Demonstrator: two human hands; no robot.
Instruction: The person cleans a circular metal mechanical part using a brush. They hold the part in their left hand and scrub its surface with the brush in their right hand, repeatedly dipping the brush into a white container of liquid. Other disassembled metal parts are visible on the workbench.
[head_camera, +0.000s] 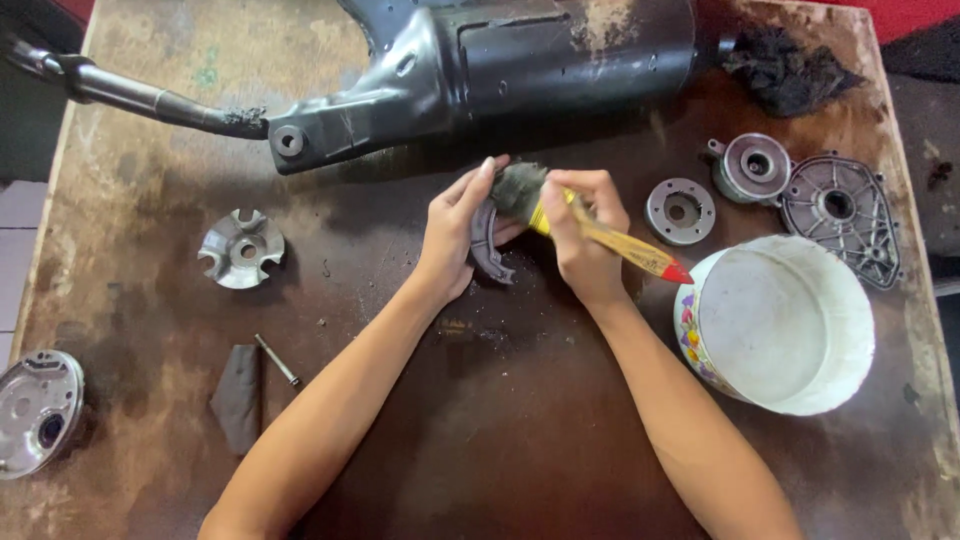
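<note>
A: What sat nearest on the desk (500, 450)?

B: Grey cloth (240, 395) and a thin pin (277, 360), left side, well clear of both arms. White bowl (785, 325) just beside the right forearm, likely within easy brush reach.

A: Hands?

B: Left hand (455, 235) clasped a curved brake shoe (490, 245), tilted up, probably to expose its face. Right hand (580, 240) gripped a yellow-handled paintbrush (600, 235), bristles touching the shoe, between both hands.

A: Further back?

B: Round metal parts right, slotted plate (240, 248) left, black exhaust muffler (470, 70) along the far edge.
</note>
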